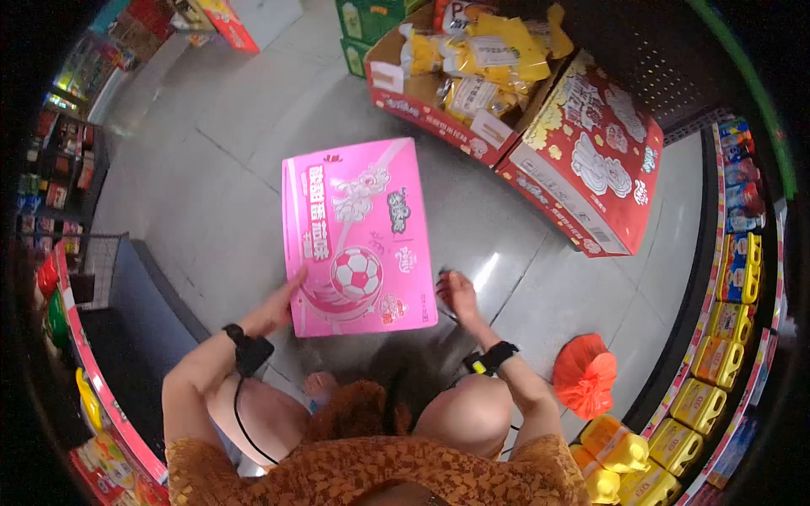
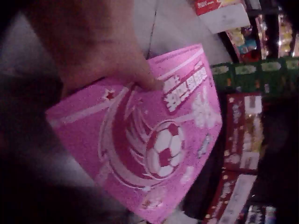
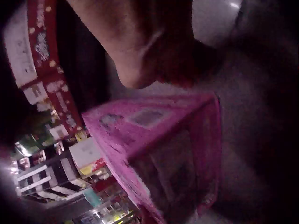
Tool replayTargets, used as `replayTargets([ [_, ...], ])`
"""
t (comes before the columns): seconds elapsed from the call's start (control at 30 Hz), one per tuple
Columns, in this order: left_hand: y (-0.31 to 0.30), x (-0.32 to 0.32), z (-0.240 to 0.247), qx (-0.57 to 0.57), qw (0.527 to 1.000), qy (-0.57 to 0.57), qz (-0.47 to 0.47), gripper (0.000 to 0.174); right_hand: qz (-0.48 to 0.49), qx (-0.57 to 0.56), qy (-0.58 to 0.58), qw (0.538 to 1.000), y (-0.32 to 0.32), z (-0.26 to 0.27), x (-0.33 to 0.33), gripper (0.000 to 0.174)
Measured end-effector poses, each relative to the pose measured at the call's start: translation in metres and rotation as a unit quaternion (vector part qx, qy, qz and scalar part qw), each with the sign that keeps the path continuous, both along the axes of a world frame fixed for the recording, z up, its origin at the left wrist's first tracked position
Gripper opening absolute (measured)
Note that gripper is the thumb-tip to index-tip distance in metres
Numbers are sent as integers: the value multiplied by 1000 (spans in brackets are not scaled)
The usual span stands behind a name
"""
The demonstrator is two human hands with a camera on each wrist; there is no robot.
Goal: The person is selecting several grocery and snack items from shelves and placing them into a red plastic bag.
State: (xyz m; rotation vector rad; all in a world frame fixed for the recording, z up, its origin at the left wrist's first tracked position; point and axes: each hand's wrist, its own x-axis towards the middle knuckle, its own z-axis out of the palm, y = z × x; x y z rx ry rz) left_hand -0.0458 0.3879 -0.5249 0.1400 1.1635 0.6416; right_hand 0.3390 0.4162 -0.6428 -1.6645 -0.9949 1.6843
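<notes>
A pink box [image 1: 363,236] with a football print stands above the grey floor in front of the person's knees. The left hand [image 1: 277,310] grips its left edge, thumb on the printed face; the left wrist view shows this hand [image 2: 103,60] at the edge of the box [image 2: 140,140]. Just off the box's lower right side is the right hand [image 1: 458,297], apart from it, with something small and dark at its fingers. In the right wrist view the right hand [image 3: 149,51] is above the box [image 3: 135,123]; its fingers are dark and their pose is unclear.
Two red cartons stand at the upper right, one [image 1: 430,118] holding yellow packets, the other [image 1: 591,152] with its printed face up. An orange-red bag [image 1: 585,375] lies on the floor at the right. Shelves with yellow packs [image 1: 717,363] curve along the right; more shelves line the left.
</notes>
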Motion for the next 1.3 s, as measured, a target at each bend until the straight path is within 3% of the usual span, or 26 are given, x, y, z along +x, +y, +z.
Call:
replayTargets([
  [0.03, -3, 4, 5, 15, 999, 35, -27, 78, 28, 16, -78, 996, -2, -4, -15, 51],
  [0.07, -6, -2, -8, 2, 999, 28, -25, 78, -3, 193, -219, 957, -9, -2, -37, 47],
  [0.1, -7, -12, -22, -11, 999, 21, -25, 79, -1, 118, -176, 977, -7, 15, -39, 56],
  [0.17, -7, -18, -17, -3, 999, 21, -34, 82, 14, 79, -134, 988, -7, 27, -41, 56],
  [0.27, -2, -1, 29, 1, 996, 62, -57, 84, -73, 60, 17, 995, 4, 4, -46, 68],
  [0.33, 1, -1, 38, 10, 995, 61, -78, 84, -47, 38, 130, 990, 27, 26, -45, 74],
  [0.4, -4, -19, 25, 22, 994, 15, -103, 84, -11, 45, 173, 984, 45, 62, -40, 78],
  [0.57, -22, 31, 114, 18, 993, 84, -84, 77, 90, 124, 84, 985, 84, 158, -24, 77],
  [0.67, -38, 53, 148, 72, 994, 72, -44, 65, 90, 186, 93, 974, 86, 207, -8, 71],
  [0.77, -52, 66, 179, 117, 981, 158, 1, 64, 89, 249, 150, 953, 84, 248, 8, 68],
  [0.87, -38, 85, 217, 219, 948, 230, -7, 65, 42, 331, 190, 923, 72, 282, 33, 63],
  [0.97, -5, 113, 247, 308, 920, 240, -36, 66, -27, 420, 113, 900, 53, 272, 72, 62],
  [1.03, 24, 147, 262, 361, 891, 259, -92, 67, -126, 365, 216, 897, 29, 249, 105, 62],
  [1.1, 51, 180, 267, 435, 850, 258, -149, 69, -243, 294, 246, 891, 6, 267, 126, 64],
  [1.17, 78, 221, 276, 500, 813, 242, -172, 70, -349, 255, 200, 879, -3, 284, 149, 68],
  [1.23, 104, 256, 264, 540, 803, 193, -164, 75, -426, 257, 143, 855, 6, 259, 190, 71],
  [1.3, 127, 288, 238, 538, 829, 80, -131, 75, -390, 260, 89, 879, 14, 280, 210, 74],
])
